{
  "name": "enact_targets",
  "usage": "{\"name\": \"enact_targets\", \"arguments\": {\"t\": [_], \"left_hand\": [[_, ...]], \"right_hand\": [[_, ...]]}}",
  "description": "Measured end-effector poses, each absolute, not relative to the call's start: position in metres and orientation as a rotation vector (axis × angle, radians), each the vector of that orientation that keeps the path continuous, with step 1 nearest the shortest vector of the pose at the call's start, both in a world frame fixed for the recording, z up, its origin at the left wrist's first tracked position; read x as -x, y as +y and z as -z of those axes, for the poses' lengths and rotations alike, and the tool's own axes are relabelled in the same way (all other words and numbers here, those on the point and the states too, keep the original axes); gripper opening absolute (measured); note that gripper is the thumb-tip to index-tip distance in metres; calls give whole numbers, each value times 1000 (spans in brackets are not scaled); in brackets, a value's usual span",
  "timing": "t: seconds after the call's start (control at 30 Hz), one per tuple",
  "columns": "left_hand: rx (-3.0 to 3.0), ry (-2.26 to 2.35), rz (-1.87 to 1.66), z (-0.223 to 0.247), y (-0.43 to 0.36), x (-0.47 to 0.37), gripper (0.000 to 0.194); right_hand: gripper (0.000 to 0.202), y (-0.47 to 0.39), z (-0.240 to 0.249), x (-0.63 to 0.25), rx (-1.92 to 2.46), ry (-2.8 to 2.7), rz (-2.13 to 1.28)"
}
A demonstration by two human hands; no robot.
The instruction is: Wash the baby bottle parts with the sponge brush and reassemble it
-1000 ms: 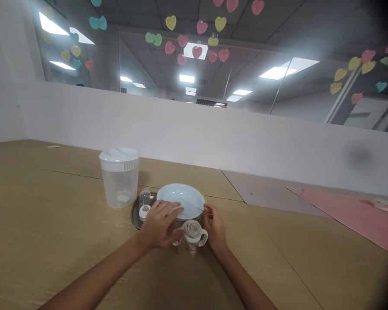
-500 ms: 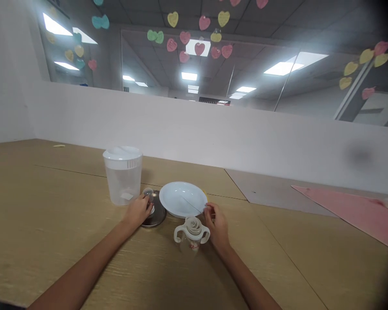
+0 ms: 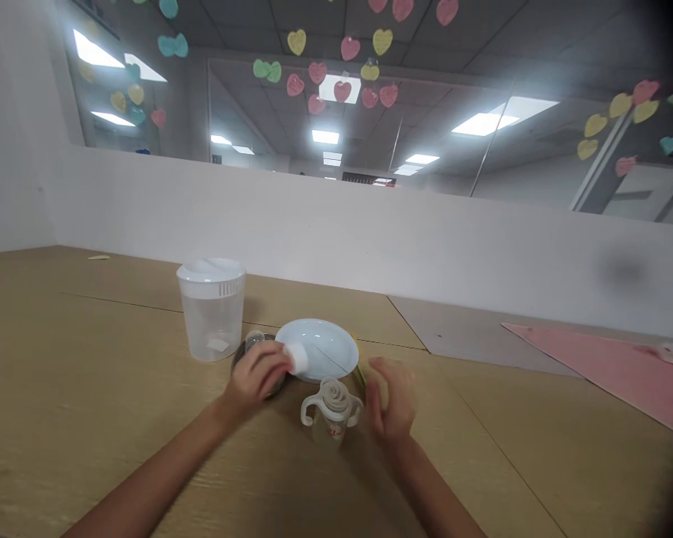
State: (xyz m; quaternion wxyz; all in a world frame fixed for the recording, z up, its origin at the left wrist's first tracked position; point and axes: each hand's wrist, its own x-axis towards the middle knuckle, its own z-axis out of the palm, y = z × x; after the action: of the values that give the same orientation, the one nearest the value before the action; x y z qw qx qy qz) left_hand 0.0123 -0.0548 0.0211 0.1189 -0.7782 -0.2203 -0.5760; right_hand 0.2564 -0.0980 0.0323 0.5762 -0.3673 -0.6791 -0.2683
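Observation:
My left hand (image 3: 256, 373) is closed on a small white cap (image 3: 296, 359), held in front of the plate's left rim and blurred by motion. Under that hand lies a round dark metal lid or tray (image 3: 238, 357), partly hidden. A small clear domed piece (image 3: 254, 340) stands on it. The white plate (image 3: 342, 336) has a thin line or stick (image 3: 332, 359) across its inside. My right hand (image 3: 395, 396) is open and blurred, to the right of a clear two-handled baby bottle (image 3: 333, 420) with a white collar.
A translucent white-lidded tub (image 3: 211, 317) stands at left behind the metal piece. Something yellow (image 3: 361, 371) shows at the plate's right edge. A grey sheet (image 3: 454, 323) and a pink sheet (image 3: 594, 366) lie at right. A white wall (image 3: 336, 232) bounds the table.
My left hand has lifted the white cap off the metal piece and moved right toward the plate. My right hand has left the plate's rim, moving right and toward me.

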Motion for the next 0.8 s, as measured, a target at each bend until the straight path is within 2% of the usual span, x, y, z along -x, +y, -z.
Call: {"name": "enact_targets", "arguments": {"t": [0.13,0.23,0.37,0.53,0.63,0.8], "left_hand": [[2447,-229,1617,-14,-78,-34,18],[2497,21,1527,-14,-89,-39,22],[2529,56,1499,-23,-90,-36,31],[2414,65,1441,-30,-88,-35,40],[2457,57,1414,-30,-88,-37,44],[2441,41,1371,-34,-89,-35,37]], "right_hand": [[31,-112,-32,-244,469,-1884,1022],[29,-115,-30,-237,363,-1990,1095],[20,-117,-42,-238,295,-2068,1162],[20,-118,-56,-249,306,-2111,1034],[22,-113,-51,-260,458,-2156,919],[25,-108,-39,-273,745,-2228,800]]}}
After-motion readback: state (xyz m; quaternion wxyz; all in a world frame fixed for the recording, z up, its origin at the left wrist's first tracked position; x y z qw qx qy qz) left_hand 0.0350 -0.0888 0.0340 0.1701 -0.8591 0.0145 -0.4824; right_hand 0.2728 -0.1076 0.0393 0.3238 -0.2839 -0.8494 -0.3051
